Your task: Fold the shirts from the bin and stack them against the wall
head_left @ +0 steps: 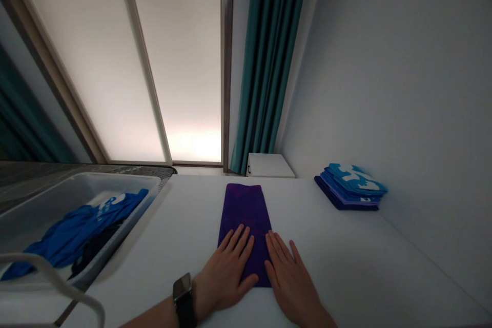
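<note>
A purple garment (246, 205), folded into a long narrow strip, lies flat on the white table (184, 236) in front of me. My left hand (228, 269) rests palm down on its left near part, fingers stretched out and pointing away from me. Along the right edge of the cloth lies my right hand (290, 277), flat, its fingertips touching the fabric and its thumb toward the cloth. Neither hand grips anything. A watch with a dark band (183, 294) is on my left wrist.
A clear plastic bin (154, 187) at the left holds blue and dark clothes (84, 223). Folded blue and navy clothes (349, 187) are stacked at the right by the wall. A pale curved bar (57, 279) crosses the lower left. Beyond the table stands a small white cabinet (271, 165).
</note>
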The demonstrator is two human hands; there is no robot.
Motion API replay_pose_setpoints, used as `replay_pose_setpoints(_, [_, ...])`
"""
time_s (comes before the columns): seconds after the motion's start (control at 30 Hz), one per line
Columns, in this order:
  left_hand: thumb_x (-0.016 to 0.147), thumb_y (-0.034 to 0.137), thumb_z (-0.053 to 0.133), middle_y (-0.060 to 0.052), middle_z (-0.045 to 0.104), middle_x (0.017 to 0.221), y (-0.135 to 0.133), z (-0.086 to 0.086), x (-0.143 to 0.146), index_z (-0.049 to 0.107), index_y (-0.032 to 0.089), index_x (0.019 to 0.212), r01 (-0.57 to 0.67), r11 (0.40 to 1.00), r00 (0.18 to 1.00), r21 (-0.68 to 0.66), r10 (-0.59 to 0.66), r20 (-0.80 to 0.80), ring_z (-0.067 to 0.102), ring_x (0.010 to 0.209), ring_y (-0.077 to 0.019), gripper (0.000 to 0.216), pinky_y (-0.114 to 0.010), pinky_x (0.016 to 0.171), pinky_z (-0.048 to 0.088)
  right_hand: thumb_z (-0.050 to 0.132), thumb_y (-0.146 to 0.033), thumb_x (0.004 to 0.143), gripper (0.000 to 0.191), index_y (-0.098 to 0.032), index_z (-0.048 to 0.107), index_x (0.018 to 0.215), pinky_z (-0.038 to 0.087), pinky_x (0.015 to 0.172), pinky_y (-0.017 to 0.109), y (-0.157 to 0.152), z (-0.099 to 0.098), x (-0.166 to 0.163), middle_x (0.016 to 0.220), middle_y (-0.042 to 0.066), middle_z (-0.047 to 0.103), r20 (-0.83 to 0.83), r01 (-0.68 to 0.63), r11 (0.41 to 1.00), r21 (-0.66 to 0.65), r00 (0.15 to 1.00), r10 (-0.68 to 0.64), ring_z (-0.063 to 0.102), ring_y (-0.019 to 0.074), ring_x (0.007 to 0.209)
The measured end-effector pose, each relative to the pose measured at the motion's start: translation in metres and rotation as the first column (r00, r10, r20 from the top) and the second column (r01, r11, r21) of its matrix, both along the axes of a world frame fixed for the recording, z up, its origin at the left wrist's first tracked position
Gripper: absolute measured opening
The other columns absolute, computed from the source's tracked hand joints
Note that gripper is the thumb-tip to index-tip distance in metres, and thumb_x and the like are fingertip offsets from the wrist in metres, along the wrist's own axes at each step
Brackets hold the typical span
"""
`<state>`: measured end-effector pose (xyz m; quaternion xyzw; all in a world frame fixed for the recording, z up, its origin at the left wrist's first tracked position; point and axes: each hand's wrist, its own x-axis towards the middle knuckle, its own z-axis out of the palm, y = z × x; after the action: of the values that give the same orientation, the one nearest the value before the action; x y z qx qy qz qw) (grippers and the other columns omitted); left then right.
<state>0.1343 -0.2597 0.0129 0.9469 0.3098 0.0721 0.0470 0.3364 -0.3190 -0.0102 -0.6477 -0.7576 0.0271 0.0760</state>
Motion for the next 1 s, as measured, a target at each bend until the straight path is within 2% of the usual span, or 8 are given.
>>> replay_pose_setpoints(0.27, [0.095,0.054,0.036,-0.012,0.026,0.156,0.018,-0.010,-0.002,0.028,0.016,0.150,-0.038,0.998,0.999,0.043,0.037,0.030,0.014,0.146,-0.0296,0.067,-0.048,0.117,0.019,0.015,-0.045,0.101,0.059,-0.014,0.021,0.151,0.011,0.119,0.049,0.022,0.003,-0.002,0.156,0.005,0.020,-0.014,-0.018,1.000,-0.002,1.000,0.018,0.017,0.0212,0.145])
replay_pose_setpoints(0.37, [0.095,0.055,0.036,-0.012,0.026,0.156,0.018,-0.012,-0.003,0.027,0.016,0.150,-0.031,0.998,0.998,0.062,0.028,0.048,0.014,0.146,-0.0298,0.068,-0.048,0.117,0.020,0.022,-0.040,0.101,0.057,-0.014,0.021,0.151,0.017,0.119,0.047,0.018,-0.002,0.000,0.157,0.005,0.018,-0.039,-0.034,0.997,0.069,0.999,0.036,0.017,0.0217,0.145])
replay_pose_setpoints(0.47, [0.095,0.054,0.038,-0.012,0.025,0.157,0.017,-0.012,-0.003,0.026,0.016,0.150,-0.032,0.997,0.998,0.067,0.029,0.050,0.016,0.145,-0.0302,0.069,-0.048,0.116,0.021,0.032,-0.028,0.098,0.058,-0.016,0.018,0.153,0.023,0.118,0.043,0.006,-0.004,0.004,0.158,0.005,0.017,-0.056,-0.139,0.974,0.181,0.987,0.151,0.018,0.0215,0.145])
replay_pose_setpoints(0.53, [0.095,0.054,0.039,-0.012,0.025,0.157,0.017,-0.012,-0.003,0.027,0.016,0.150,-0.029,0.997,0.998,0.071,0.026,0.055,0.017,0.145,-0.0302,0.068,-0.048,0.116,0.022,0.038,-0.023,0.095,0.059,-0.017,0.022,0.152,0.027,0.116,0.042,-0.004,-0.004,0.007,0.157,0.006,0.024,-0.056,-0.236,0.940,0.245,0.965,0.256,0.024,0.0221,0.143])
replay_pose_setpoints(0.63, [0.095,0.052,0.040,-0.012,0.025,0.156,0.017,-0.008,-0.003,0.026,0.016,0.150,-0.024,0.997,0.998,0.079,0.019,0.061,0.017,0.145,-0.0305,0.067,-0.050,0.116,0.021,0.043,-0.014,0.089,0.052,-0.019,0.043,0.141,0.038,0.109,0.040,-0.014,-0.001,0.014,0.145,0.009,0.047,-0.091,-0.310,0.893,0.326,0.930,0.356,0.041,0.0226,0.133])
replay_pose_setpoints(0.73, [0.095,0.043,0.044,-0.011,0.023,0.157,0.013,0.003,-0.002,0.022,0.017,0.151,0.056,0.993,0.995,0.100,-0.064,0.074,0.017,0.145,-0.0285,0.066,-0.050,0.118,0.016,0.040,-0.001,0.080,0.050,-0.018,0.057,0.123,0.048,0.096,0.038,-0.018,0.001,0.018,0.118,0.010,0.063,-0.202,-0.274,0.878,0.392,0.906,0.373,0.055,0.0212,0.112])
replay_pose_setpoints(0.83, [0.095,0.034,0.046,-0.008,0.021,0.158,0.004,0.015,0.000,0.018,0.018,0.152,0.195,0.976,0.974,0.099,-0.204,0.095,0.019,0.145,-0.0243,0.065,-0.045,0.120,0.015,0.037,0.004,0.075,0.046,-0.018,0.061,0.108,0.051,0.082,0.035,-0.019,0.003,0.017,0.097,0.008,0.064,-0.287,-0.232,0.863,0.449,0.877,0.386,0.058,0.0198,0.094])
replay_pose_setpoints(1.0, [0.096,0.040,0.044,-0.010,0.022,0.158,-0.009,0.014,0.003,0.016,0.017,0.153,0.322,0.947,0.943,-0.002,-0.321,0.086,0.024,0.144,-0.0241,0.067,-0.041,0.118,0.023,0.039,0.004,0.076,0.039,-0.018,0.061,0.099,0.048,0.078,0.033,-0.021,0.002,0.012,0.089,0.006,0.063,-0.271,-0.242,0.855,0.458,0.878,0.394,0.054,0.0196,0.086])
